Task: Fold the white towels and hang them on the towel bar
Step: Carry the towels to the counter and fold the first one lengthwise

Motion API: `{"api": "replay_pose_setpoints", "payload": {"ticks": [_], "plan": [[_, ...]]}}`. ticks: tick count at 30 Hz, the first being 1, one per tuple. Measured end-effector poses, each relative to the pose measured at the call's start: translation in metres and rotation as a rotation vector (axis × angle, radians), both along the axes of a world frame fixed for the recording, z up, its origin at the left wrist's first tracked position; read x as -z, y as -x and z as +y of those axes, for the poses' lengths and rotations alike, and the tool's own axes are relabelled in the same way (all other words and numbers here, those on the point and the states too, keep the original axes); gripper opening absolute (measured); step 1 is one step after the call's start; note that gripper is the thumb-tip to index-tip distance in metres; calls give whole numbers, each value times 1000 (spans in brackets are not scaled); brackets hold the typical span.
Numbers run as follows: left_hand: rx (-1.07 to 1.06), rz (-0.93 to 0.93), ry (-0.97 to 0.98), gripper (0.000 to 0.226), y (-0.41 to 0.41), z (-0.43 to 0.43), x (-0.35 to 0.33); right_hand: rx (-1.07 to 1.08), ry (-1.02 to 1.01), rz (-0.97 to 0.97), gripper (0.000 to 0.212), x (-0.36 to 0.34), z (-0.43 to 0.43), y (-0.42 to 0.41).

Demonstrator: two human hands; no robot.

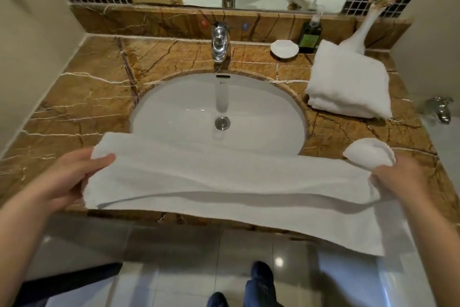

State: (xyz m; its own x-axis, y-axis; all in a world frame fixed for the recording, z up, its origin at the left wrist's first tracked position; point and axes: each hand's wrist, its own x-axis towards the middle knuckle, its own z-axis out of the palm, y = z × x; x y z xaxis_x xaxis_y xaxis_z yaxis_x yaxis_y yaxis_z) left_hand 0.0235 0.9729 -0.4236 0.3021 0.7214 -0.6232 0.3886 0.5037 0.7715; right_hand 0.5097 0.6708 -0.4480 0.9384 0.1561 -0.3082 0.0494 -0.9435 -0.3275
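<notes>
My left hand (72, 177) pinched the left end of the white towel (224, 177), thumb on top and fingers underneath. My right hand (395, 179) clutched the bunched right end. The towel lay along the front edge of the marble counter (74, 112), its far hem over the sink basin (261, 107) and a lower layer hanging off the front. I judged that this weight could drag it to the floor, and that the bunched corner would fold crooked.

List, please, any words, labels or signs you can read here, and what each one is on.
Nothing here is legible.
Sink: small dark mark under the overflow slot, too small to read.
Bottle: green label, blurred.
Backsplash: red dot and blue dot, no words.
</notes>
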Motion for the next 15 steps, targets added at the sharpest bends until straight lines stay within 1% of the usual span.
{"api": "replay_pose_setpoints", "payload": {"ticks": [2, 4, 5, 6, 8, 9, 10, 11, 12, 13, 14, 15], "plan": [[61, 134, -57, 29, -14, -13, 13, 21, -1, 28, 42, 8, 4, 7], [79, 280, -209, 15, -24, -22, 32, 55, 8, 19, 50, 19, 5, 16], [79, 355, -275, 14, -28, -25, 41, 75, 25, -11, 56, 23, 5, 21], [93, 450, -355, 17, -31, -29, 46, 86, 60, -72, 64, 27, 6, 25], [116, 722, -580, 30, -39, -38, 54, 36, 151, -288, 81, 28, 9, 40], [98, 849, -711, 35, -43, -46, 56, -32, 145, -414, 85, 27, 12, 52], [89, 896, -846, 38, -49, -56, 58, -128, 80, -511, 83, 25, 16, 68], [111, 841, -963, 36, -57, -66, 60, -249, -31, -554, 73, 24, 23, 88], [172, 717, -1038, 33, -65, -77, 63, -398, -147, -529, 61, 23, 30, 110], [269, 601, -1061, 31, -73, -86, 67, -573, -240, -445, 50, 23, 38, 134], [379, 535, -1054, 30, -80, -93, 71, -749, -296, -322, 43, 24, 46, 158], [486, 523, -1028, 33, -83, -98, 78, -906, -324, -191, 39, 26, 53, 180]]}}
